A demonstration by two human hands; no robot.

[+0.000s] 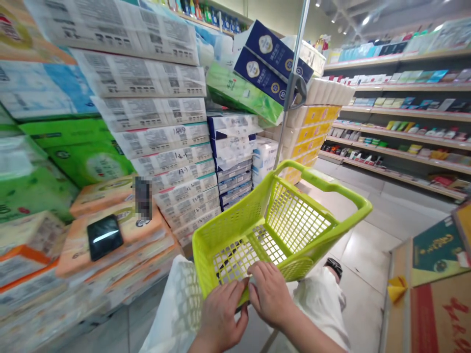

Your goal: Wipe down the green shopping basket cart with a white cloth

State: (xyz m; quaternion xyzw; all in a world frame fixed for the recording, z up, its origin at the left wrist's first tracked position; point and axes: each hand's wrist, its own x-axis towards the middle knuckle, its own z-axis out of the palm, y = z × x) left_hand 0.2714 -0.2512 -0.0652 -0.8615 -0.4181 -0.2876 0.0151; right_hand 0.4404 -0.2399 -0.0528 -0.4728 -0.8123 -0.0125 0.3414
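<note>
A lime-green plastic shopping basket (pixel 331 189) with a mesh wall and a thick handle tilts in front of me, low in the view. My left hand (pixel 221 316) curls over its near rim, thumb pressed on the edge. Right beside it, my right hand (pixel 270 294) grips the same rim with bent fingers. A small white bit shows between the two hands; I cannot make out what it is. The white cloth on my legs (pixel 324 304) shows under the basket.
Stacked tissue and toilet-paper packs (pixel 162 147) fill the left side, with a black phone (pixel 105 237) lying on an orange pack. A metal pole (pixel 294 73) rises behind the basket. Product shelves (pixel 405 113) line the right aisle, and cardboard boxes (pixel 437 294) stand at the lower right.
</note>
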